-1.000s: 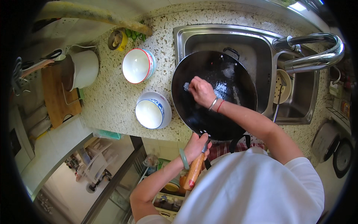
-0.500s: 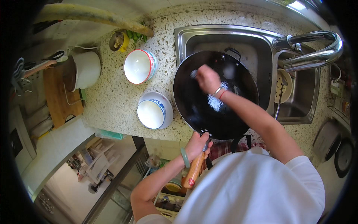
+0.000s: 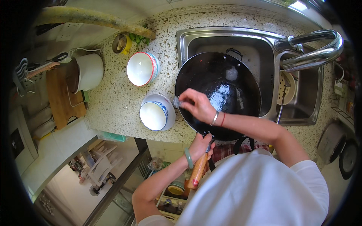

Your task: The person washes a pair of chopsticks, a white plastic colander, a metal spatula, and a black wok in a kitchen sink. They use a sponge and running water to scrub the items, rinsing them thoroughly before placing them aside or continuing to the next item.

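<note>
A large black wok (image 3: 211,75) rests over the left basin of the sink, wet and shiny inside. My left hand (image 3: 200,146) is wrapped round its wooden handle (image 3: 198,171) close to the rim. Pinched in the fingers of my right hand (image 3: 201,107) is a small grey steel wool scrubber (image 3: 176,102), slightly blurred, at the wok's left rim. Just left of it stand a blue-patterned bowl (image 3: 152,116) and a pale bowl under it (image 3: 171,113). Farther back is a red-rimmed bowl (image 3: 140,69).
The steel sink (image 3: 183,41) has a curved faucet (image 3: 309,62) at right. A colander with a long-handled utensil (image 3: 289,88) lies in the smaller basin. A yellow cup (image 3: 122,43) and green vegetables stand at the back left, with a white pot (image 3: 89,72) and cutting board (image 3: 56,96) farther left.
My right hand has moved with the steel wool scrubber from the wok's upper middle toward me and to its left rim. The left hand stays on the handle.
</note>
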Demonstrator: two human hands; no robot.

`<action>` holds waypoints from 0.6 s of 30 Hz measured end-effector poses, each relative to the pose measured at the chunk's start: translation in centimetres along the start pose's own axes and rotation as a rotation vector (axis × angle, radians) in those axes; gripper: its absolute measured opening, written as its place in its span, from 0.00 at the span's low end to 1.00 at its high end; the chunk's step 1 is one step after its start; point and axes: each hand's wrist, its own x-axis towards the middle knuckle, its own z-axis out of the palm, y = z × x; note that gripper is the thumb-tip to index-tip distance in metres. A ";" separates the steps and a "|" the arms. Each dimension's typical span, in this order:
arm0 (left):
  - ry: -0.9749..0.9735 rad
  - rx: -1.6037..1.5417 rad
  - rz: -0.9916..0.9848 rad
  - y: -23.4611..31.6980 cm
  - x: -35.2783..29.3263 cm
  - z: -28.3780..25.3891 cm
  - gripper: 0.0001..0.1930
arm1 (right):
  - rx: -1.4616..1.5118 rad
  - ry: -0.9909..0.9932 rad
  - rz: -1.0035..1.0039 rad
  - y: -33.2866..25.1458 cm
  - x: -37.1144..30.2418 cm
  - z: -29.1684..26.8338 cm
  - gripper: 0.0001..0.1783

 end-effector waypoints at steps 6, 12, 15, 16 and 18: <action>0.000 0.021 0.008 -0.1 -0.3 0.3 0.04 | -0.083 0.379 -0.144 3.8 7.0 -0.6 0.06; -0.012 0.028 0.024 0.5 -0.1 0.9 0.06 | -0.129 0.438 -0.019 6.7 7.8 -2.3 0.04; 0.005 -0.009 0.036 -0.4 0.2 0.4 0.06 | -0.055 0.255 -0.067 2.7 3.1 1.2 0.06; 0.022 -0.021 0.030 -0.6 0.1 0.5 0.06 | -0.038 0.194 -0.063 2.2 2.6 1.3 0.06; 0.022 -0.026 0.017 -0.7 0.0 0.7 0.06 | -0.121 0.244 -0.148 4.4 4.9 -0.1 0.06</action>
